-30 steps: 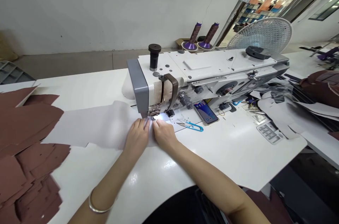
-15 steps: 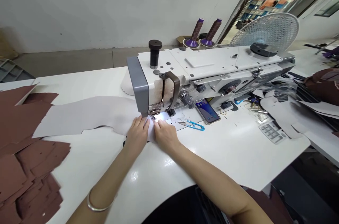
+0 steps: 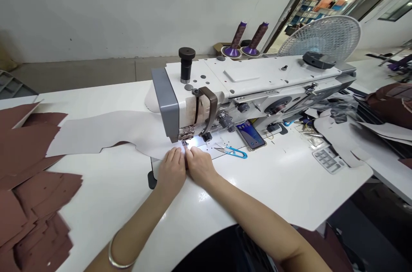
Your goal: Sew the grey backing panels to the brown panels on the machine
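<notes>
A long leather piece (image 3: 93, 132), pale grey side up, runs from the left across the table to the lit needle area of the sewing machine (image 3: 170, 109). My left hand (image 3: 174, 169) has its fingers together on the piece, just in front of the presser foot (image 3: 185, 142). Right beside it, my right hand (image 3: 200, 165) is closed on the near edge, thumb and fingers pressed together. A sliver of brown shows between the two hands. Both fingertips' undersides are hidden.
Brown leather pieces (image 3: 38, 203) lie stacked at left. Blue thread snips (image 3: 234, 152) and a phone (image 3: 251, 134) lie right of the needle. Thread cones (image 3: 238, 38) and a fan (image 3: 325, 36) stand behind. More pale pieces (image 3: 337, 134) lie at right.
Both hands have drawn closer together, the left shifting right and slightly nearer me. The leather's left end has moved right and away, and brown now shows between the hands.
</notes>
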`<action>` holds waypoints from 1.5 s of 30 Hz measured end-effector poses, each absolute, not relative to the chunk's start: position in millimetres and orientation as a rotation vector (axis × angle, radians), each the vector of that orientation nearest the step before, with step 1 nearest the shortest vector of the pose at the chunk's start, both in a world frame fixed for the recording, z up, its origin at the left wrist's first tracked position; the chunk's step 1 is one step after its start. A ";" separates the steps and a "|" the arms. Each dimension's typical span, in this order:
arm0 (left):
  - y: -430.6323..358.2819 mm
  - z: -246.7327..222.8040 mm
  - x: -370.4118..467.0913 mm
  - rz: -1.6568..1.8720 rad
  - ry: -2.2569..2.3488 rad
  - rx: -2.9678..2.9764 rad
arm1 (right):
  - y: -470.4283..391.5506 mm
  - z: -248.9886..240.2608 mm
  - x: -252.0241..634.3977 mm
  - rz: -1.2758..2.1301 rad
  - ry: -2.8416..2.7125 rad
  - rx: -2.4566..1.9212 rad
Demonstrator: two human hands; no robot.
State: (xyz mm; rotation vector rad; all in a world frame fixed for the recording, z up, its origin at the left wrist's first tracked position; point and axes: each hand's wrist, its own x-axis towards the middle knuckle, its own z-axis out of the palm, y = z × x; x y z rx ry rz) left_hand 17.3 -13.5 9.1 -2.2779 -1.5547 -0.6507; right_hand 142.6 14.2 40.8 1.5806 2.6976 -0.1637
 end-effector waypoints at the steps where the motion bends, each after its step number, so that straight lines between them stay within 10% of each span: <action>1: -11.2 8.2 14.8 -0.650 -1.555 -2.282 | 14.2 41.4 142.7 -0.170 2.699 1.575; 45: 18.1 10.2 -16.5 -0.889 -1.661 -2.432 | 20.9 26.8 142.6 -0.043 2.796 1.621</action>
